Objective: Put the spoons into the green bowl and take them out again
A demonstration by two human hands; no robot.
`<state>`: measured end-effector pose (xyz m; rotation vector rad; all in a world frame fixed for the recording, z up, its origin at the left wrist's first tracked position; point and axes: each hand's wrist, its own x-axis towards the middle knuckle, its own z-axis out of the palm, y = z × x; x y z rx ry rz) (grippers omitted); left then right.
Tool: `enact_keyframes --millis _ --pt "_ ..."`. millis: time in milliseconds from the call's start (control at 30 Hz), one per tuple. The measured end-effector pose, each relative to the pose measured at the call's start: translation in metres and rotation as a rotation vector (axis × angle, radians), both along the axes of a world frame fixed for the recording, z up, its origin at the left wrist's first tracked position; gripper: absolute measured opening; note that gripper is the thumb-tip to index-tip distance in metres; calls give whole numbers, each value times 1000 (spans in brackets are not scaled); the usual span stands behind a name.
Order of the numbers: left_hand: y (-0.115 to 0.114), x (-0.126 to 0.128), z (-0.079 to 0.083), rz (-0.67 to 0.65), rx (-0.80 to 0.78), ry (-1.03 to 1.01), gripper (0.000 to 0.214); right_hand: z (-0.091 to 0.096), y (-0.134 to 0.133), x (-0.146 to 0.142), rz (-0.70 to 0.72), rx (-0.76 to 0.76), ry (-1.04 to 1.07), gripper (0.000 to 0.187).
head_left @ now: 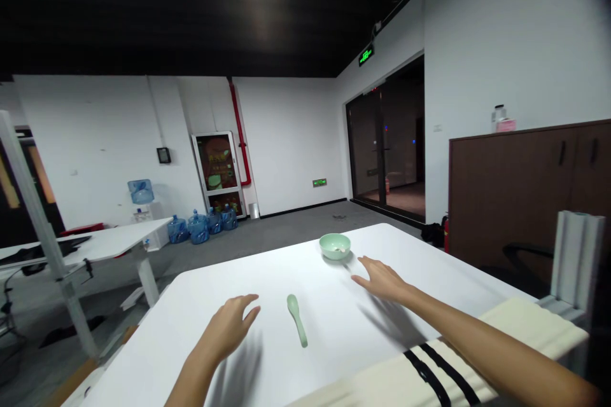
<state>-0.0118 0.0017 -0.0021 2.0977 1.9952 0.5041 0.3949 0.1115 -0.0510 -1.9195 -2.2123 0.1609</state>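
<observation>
A light green spoon (296, 320) lies on the white table (267, 369), its bowl end pointing away from me. Farther back stands a green bowl (335, 247) with something small and pale inside that I cannot make out. My left hand (232, 323) hovers to the left of the spoon, thumb and fingers apart, holding nothing. Just right of the bowl and nearer to me is my right hand (380, 278), its fingers stretched toward the bowl without touching it. Nothing is in that hand either.
A cream cloth with black stripes (439, 362) lies along the table's near right edge. Beyond that edge rises a metal post (575, 261), with a brown cabinet (506, 191) behind. Another white table (109, 238) stands at left, near several blue water bottles (198, 227) on the floor.
</observation>
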Motion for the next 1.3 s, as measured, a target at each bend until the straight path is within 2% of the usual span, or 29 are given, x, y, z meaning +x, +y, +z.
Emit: enact_keyframes --millis 400,600,767,967,1100,1300 --pt "1 0 1 -11 2 10 52 -2 -3 2 -13 -12 22 85" --pt "-6 4 7 -22 -7 9 55 4 8 2 -32 -18 24 76" --pt "-6 6 9 -20 -16 11 55 27 37 -7 -90 0 2 69" --pt "-4 4 7 -32 -8 14 51 43 91 -25 -169 -13 6 68" --pt "-5 3 8 -28 10 10 48 41 123 -37 -209 -61 17 63" --pt "1 5 9 -50 11 21 52 25 159 -51 -221 -111 -22 65"
